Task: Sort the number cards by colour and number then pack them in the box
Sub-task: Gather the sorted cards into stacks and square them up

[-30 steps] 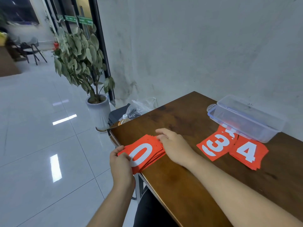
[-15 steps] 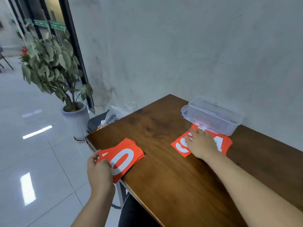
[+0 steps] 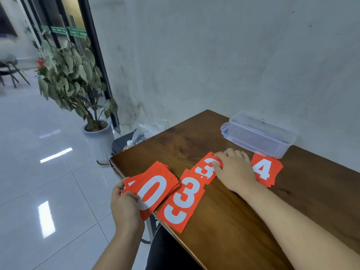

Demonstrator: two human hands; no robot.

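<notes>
My left hand (image 3: 125, 206) grips a stack of red cards with a white 0 on top (image 3: 153, 190) at the table's near left corner. Beside it lie red cards showing a 3 (image 3: 184, 199), spread in a loose line toward my right hand (image 3: 234, 170). That hand lies on the far end of the 3 cards, thumb and fingers on the top card. A pile of red 4 cards (image 3: 266, 171) sits just right of it. The clear plastic box (image 3: 259, 136), with its lid on, stands at the back by the wall.
The brown wooden table (image 3: 233, 221) runs along a grey wall. A potted plant (image 3: 78, 75), a plastic bag and a bottle (image 3: 129, 143) stand off the table's left end, on a glossy tiled floor.
My right hand went from the 0 stack to the 3 cards by the box and dragged them toward me, spreading them out. The 4 pile is uncovered. My left hand kept hold of the 0 stack.
</notes>
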